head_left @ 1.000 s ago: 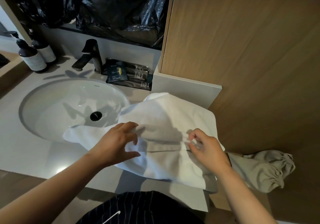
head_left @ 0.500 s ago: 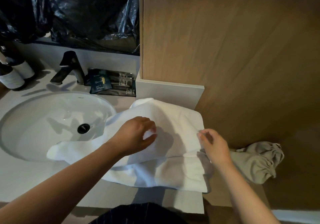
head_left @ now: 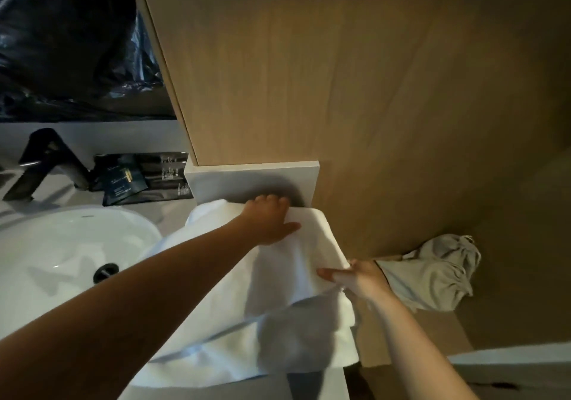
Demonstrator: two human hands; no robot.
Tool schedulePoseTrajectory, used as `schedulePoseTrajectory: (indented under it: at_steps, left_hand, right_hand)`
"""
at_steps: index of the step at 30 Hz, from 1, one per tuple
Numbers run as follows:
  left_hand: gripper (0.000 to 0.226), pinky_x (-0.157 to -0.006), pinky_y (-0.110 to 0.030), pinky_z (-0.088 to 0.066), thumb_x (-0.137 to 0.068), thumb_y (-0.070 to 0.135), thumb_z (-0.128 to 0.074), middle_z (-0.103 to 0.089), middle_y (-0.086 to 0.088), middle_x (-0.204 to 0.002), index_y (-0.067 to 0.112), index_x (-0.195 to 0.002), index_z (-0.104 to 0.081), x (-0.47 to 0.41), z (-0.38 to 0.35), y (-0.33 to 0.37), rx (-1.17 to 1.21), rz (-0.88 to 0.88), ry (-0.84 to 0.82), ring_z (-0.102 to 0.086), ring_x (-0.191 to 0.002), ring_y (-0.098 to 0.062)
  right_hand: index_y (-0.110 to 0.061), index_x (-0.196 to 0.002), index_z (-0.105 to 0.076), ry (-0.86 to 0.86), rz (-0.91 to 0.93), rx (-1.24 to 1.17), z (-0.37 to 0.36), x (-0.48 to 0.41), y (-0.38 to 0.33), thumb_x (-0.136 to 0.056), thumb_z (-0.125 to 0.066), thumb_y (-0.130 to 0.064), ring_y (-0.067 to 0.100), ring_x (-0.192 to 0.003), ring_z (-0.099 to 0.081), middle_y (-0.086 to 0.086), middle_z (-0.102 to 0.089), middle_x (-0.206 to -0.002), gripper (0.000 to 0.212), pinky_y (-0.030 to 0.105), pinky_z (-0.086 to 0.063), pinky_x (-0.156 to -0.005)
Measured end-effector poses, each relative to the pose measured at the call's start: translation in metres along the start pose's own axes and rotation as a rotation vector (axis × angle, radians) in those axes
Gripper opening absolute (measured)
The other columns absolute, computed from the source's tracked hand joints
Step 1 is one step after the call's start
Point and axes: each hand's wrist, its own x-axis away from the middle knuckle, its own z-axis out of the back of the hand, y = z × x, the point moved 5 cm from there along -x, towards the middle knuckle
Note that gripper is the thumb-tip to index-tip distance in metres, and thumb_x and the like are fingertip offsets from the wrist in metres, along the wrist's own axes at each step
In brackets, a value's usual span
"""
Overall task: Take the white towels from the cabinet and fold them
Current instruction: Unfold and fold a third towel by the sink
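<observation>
Presently, the white towel [head_left: 287,276] is spread on the countertop [head_left: 173,214] beneath both hands, with an upper layer folded over a lower one. Its left part is hidden behind the left forearm at the rim of the sink basin [head_left: 61,245]. The left hand [head_left: 268,220] is laid on the far corner of the upper layer, just before a white ledge [head_left: 253,177]. Its thumb is stretched flat on the cloth toward the right hand, and its fingers are bent down at the towel's far edge, so whether cloth is pinched beneath them cannot be told. The right hand [head_left: 361,279] is placed at the towel's right edge, nearer the body than the left hand. The edge of the upper layer is pinched there between the thumb, laid on top, and the fingers tucked underneath. A crumpled beige cloth [head_left: 432,273] is seen just to the right of the right hand. Beyond the left hand, a wood panel [head_left: 370,91] is raised above the ledge. To the left of the left hand, dark sachets [head_left: 123,180] are propped by the wall, and further left a black faucet [head_left: 46,165] is set over the basin, whose dark drain [head_left: 106,271] is seen beside the left forearm. Black plastic sheeting [head_left: 61,44] is hung above the faucet.
</observation>
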Motion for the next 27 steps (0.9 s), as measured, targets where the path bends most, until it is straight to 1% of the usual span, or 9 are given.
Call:
schedulePoseTrajectory:
  at_steps: [3,6,9,13,15,17,20,24,27]
  left_hand:
    - [0.068,-0.100,-0.043,-0.041,-0.089,0.062,-0.048,-0.050,-0.011,-0.136,0.015,-0.137,-0.040,-0.017,-0.005,0.008,-0.022,-0.025,-0.032,-0.051,-0.121,-0.031]
    - [0.083,-0.100,-0.043,-0.043,-0.079,0.070,-0.057,-0.051,-0.010,-0.135,0.015,-0.138,-0.040,-0.031,-0.010,0.010,-0.033,-0.007,-0.145,-0.052,-0.121,-0.029]
    - [0.101,-0.103,-0.044,-0.042,-0.066,0.078,-0.063,-0.051,-0.007,-0.139,0.016,-0.142,-0.038,-0.038,-0.017,0.008,-0.028,0.041,-0.245,-0.050,-0.125,-0.029]
    - [0.113,-0.101,-0.043,-0.044,-0.055,0.081,-0.068,-0.051,-0.006,-0.137,0.015,-0.141,-0.038,-0.042,-0.018,0.007,0.014,0.032,-0.215,-0.051,-0.125,-0.028]
    - [0.115,-0.102,-0.043,-0.044,-0.052,0.081,-0.069,-0.052,-0.006,-0.137,0.015,-0.140,-0.040,-0.043,-0.015,0.001,0.069,0.033,-0.215,-0.051,-0.124,-0.028]
    - [0.105,-0.099,-0.037,-0.044,-0.057,0.079,-0.068,-0.055,-0.006,-0.133,0.014,-0.135,-0.046,-0.046,-0.009,-0.003,0.165,0.028,-0.172,-0.054,-0.121,-0.027]
    - [0.078,-0.080,-0.026,-0.040,-0.072,0.071,-0.064,-0.064,-0.009,-0.116,0.006,-0.115,-0.058,-0.048,0.011,-0.005,0.302,0.032,-0.024,-0.061,-0.106,-0.026]
    - [0.052,-0.052,-0.023,-0.033,-0.067,0.059,-0.077,-0.051,0.002,-0.068,0.013,-0.069,-0.053,-0.049,0.044,-0.011,0.475,0.058,-0.054,-0.052,-0.066,-0.015]
    - [0.050,-0.059,-0.025,-0.038,-0.063,0.044,-0.087,-0.058,0.000,-0.077,0.005,-0.086,-0.066,-0.040,0.063,-0.012,0.675,0.000,-0.144,-0.055,-0.072,-0.016]
  right_hand:
    - [-0.005,-0.113,-0.062,-0.078,-0.117,-0.041,-0.007,-0.003,0.004,-0.073,-0.085,-0.024,0.010,-0.056,-0.060,0.004,-0.064,-0.079,0.050,0.014,-0.043,-0.039]
    - [-0.009,-0.121,-0.054,-0.116,-0.173,-0.149,-0.013,-0.004,0.010,-0.076,-0.083,-0.023,0.017,-0.086,-0.066,0.006,-0.065,-0.101,0.056,0.026,-0.057,-0.066]
    - [-0.001,-0.123,-0.050,-0.085,-0.170,-0.340,-0.014,-0.006,0.013,-0.079,-0.081,-0.018,0.014,-0.076,-0.061,0.005,-0.063,-0.091,0.057,0.022,-0.051,-0.052]
    - [-0.007,-0.114,-0.052,0.033,-0.213,-0.519,-0.013,-0.007,0.020,-0.089,-0.070,-0.029,0.012,-0.066,-0.054,0.003,-0.050,-0.076,0.038,0.024,-0.054,-0.055]
    - [-0.009,-0.111,-0.052,0.118,-0.167,-0.537,-0.010,-0.006,0.021,-0.090,-0.069,-0.018,0.011,-0.052,-0.050,0.004,-0.051,-0.070,0.028,0.025,-0.048,-0.052]
    - [-0.006,-0.111,-0.056,0.168,-0.055,-0.603,-0.006,-0.002,0.015,-0.087,-0.069,-0.002,0.011,-0.048,-0.056,0.007,-0.063,-0.075,0.028,0.024,-0.047,-0.052]
    - [-0.009,-0.112,-0.059,0.219,0.099,-0.839,0.003,0.011,0.006,-0.081,-0.066,0.013,0.018,-0.071,-0.069,0.011,-0.072,-0.094,0.039,0.028,-0.055,-0.059]
    - [-0.005,-0.110,-0.060,0.163,0.172,-1.014,-0.003,0.029,0.004,-0.075,-0.070,0.006,0.020,-0.081,-0.071,0.011,-0.074,-0.101,0.038,0.027,-0.056,-0.066]
    - [-0.008,-0.092,-0.057,0.106,0.090,-0.977,-0.021,0.038,0.004,-0.077,-0.075,-0.009,0.012,-0.062,-0.057,0.005,-0.066,-0.076,0.024,0.022,-0.044,-0.058]
